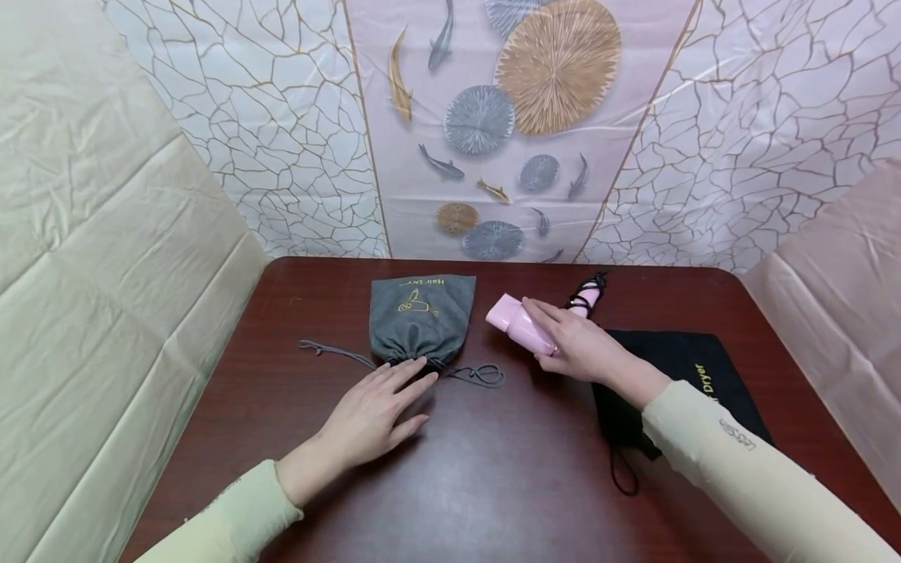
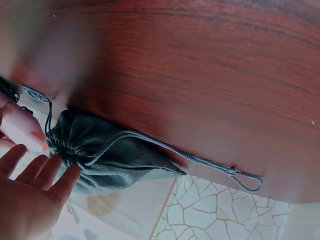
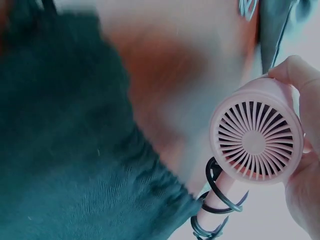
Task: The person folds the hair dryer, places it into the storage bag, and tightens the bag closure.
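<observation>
My right hand [image 1: 580,342] grips a pink hair dryer [image 1: 529,330] around its barrel, thumb on one side and fingers on the other. In the right wrist view the slotted round back of the hair dryer [image 3: 254,142] faces the camera, and its black cord [image 3: 220,200] is wound about the handle. My left hand [image 1: 373,410] lies with fingers extended, fingertips right at the gathered neck of a grey drawstring pouch [image 1: 422,317]. The left wrist view shows those relaxed fingers by the neck of the pouch [image 2: 100,145], its looped drawstring [image 2: 200,160] trailing along the table.
A black drawstring bag [image 1: 676,375] with yellow lettering lies at the right, partly under my right forearm. Everything rests on a dark red wooden table [image 1: 450,493]. A patterned curtain [image 1: 436,195] hangs behind it, with pale cloth walls at both sides.
</observation>
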Demonstrator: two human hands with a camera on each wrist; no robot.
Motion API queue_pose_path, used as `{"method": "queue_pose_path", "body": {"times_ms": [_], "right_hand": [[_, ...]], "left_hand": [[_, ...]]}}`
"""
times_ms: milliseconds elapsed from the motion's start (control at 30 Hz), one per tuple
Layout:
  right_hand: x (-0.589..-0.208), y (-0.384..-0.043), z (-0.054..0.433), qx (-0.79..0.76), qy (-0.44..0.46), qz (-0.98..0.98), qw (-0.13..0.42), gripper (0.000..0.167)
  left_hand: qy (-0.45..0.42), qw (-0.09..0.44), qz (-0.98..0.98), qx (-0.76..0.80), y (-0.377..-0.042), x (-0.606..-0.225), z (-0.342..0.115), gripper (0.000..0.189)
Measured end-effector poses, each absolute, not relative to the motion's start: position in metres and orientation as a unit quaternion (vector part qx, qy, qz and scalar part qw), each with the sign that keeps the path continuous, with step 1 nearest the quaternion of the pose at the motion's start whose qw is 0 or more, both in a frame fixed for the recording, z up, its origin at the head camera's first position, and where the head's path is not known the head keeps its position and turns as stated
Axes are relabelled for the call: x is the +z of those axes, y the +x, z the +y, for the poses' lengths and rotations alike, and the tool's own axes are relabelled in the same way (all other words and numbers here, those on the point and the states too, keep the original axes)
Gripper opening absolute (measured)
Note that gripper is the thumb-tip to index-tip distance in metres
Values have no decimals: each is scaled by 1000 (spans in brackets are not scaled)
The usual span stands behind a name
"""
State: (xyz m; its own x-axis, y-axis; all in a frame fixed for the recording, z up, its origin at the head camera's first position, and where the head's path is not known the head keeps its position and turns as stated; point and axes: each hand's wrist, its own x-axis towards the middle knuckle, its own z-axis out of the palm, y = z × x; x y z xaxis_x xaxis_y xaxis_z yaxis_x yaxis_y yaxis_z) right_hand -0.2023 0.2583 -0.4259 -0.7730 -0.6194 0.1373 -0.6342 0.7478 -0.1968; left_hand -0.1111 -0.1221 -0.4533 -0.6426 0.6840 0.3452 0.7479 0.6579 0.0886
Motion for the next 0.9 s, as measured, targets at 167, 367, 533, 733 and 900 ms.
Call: {"method": "queue_pose_path", "body": {"times_ms": [167,367,533,733,900], "right_hand": [[-425,-176,247,109,371,-921,47,89],[-431,-152,239,102,409,-904,67,88],[-436,-138,232,98,424,-898,59,88],[-441,-126,228,102,442,-889,60,89],[-444,-119,224,100,451,-885,56,91]], "left_hand": [[-407,147,-895,-111,-110,-452,-122,58],[-413,149,-892,-106,-109,-451,-124,58],[-416,146,-892,-101,-109,-452,-126,59],[-420,141,-891,-99,-109,-452,-128,59],[-423,137,-890,-98,-107,-452,-129,59]]}}
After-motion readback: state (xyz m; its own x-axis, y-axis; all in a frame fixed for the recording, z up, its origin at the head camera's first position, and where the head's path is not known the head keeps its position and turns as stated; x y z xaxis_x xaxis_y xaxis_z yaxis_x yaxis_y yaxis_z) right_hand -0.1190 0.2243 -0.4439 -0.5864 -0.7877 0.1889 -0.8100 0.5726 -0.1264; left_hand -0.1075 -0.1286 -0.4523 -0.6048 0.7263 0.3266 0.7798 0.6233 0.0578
